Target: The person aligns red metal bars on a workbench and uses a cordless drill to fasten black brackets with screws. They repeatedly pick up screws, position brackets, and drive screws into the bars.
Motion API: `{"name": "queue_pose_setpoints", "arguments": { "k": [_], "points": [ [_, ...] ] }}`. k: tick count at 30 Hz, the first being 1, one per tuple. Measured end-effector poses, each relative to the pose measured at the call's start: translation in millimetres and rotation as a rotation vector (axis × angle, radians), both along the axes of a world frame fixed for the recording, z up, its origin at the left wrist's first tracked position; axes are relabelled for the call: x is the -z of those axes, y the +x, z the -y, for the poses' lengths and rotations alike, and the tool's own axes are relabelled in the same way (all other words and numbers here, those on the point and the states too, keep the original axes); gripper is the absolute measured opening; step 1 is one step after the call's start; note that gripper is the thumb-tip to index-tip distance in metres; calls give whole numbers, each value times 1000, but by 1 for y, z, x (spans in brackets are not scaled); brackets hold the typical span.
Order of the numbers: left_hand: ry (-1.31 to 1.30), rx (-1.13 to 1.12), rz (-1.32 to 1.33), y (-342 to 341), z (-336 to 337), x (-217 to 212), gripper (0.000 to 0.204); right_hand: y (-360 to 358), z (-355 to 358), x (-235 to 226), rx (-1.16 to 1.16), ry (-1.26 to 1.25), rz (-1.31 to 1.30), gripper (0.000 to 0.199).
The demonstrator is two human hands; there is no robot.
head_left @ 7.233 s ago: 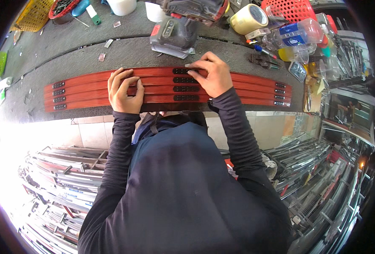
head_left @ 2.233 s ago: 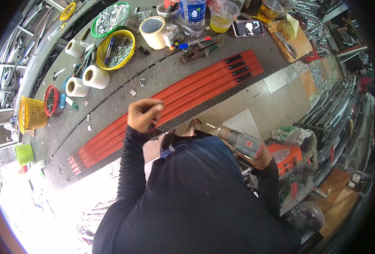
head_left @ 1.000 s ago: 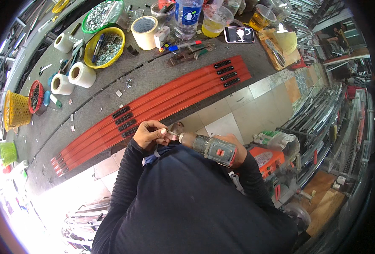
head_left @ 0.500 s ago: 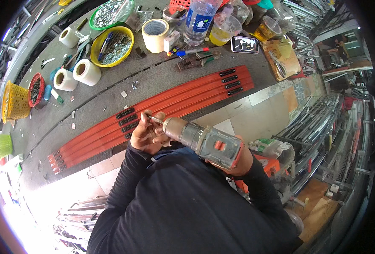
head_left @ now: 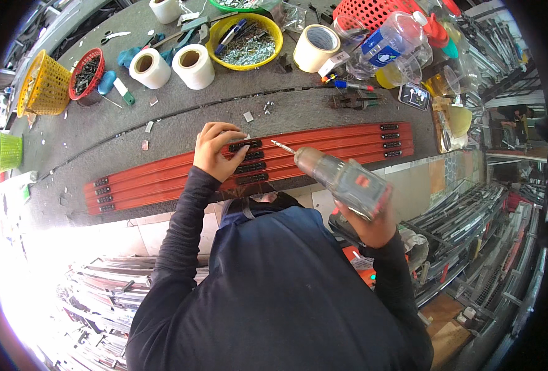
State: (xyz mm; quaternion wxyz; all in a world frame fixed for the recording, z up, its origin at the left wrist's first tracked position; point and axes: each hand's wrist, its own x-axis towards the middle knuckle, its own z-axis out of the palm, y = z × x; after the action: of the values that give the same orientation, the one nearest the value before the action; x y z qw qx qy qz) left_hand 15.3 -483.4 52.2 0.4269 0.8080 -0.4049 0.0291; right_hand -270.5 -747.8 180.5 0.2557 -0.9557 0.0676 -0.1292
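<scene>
Hands: apart from each other; counted from the middle of the view, the left hand (head_left: 218, 151) is at 10 o'clock and the right hand (head_left: 373, 226) at 4 o'clock.
Left hand: thumb and fingers curved round a black fitting (head_left: 244, 146) on the farthest strip, thumb toward the body; whether they pinch something small cannot be told.
Right hand: clamped on the grip of the drill (head_left: 348, 179).
Drill: at 3 o'clock, tilted, its bit (head_left: 284, 147) pointing to 10 o'clock, the tip over the strips and near the left hand; whether the tip touches is unclear.
Red strips (head_left: 323, 146): four, side by side along the desk's (head_left: 181, 117) near edge, from 9 o'clock to just past 2.
Black fittings: the held one heads a middle row of four; another row (head_left: 104, 190) sits at the strips' 9 o'clock end, a third (head_left: 391, 144) at the 2 o'clock end.
Desk, 9 to 10 o'clock: a green basket (head_left: 9, 153), a yellow basket (head_left: 45, 86) and a small red basket (head_left: 77, 81) with dark pieces.
Desk, 11 to 12 o'clock: two white rolls (head_left: 193, 66) beside a yellow bowl (head_left: 214, 46) of small metal parts, a blue pen (head_left: 231, 37) lying in it.
Desk, 12 to 2 o'clock: a tape roll (head_left: 316, 48), a clear bottle (head_left: 388, 43) with a blue label, pliers (head_left: 355, 101) and a phone (head_left: 414, 96).
Metal lengths (head_left: 459, 213): stacked off the desk at 3 to 4 o'clock.
</scene>
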Motion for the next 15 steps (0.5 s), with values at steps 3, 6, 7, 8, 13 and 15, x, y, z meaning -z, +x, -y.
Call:
{"name": "queue_pose_setpoints", "arguments": {
  "k": [3,6,7,8,13,15],
  "points": [
    [45,79,-60,8,-3,13,24,30,-8,-4,6,281,-83,35],
    [78,107,-96,10,-5,22,23,52,-14,-9,68,509,-326,41],
    [99,93,-83,11,-6,24,22,58,-16,-9,47,477,-301,36],
    [98,90,-82,11,-6,26,22,64,-18,-9,41,469,-289,32],
    [93,75,-98,13,-7,35,21,82,-25,-5,35,418,-291,27],
    [99,78,-111,13,-6,36,19,85,-26,-3,39,412,-291,27]
  ]
}}
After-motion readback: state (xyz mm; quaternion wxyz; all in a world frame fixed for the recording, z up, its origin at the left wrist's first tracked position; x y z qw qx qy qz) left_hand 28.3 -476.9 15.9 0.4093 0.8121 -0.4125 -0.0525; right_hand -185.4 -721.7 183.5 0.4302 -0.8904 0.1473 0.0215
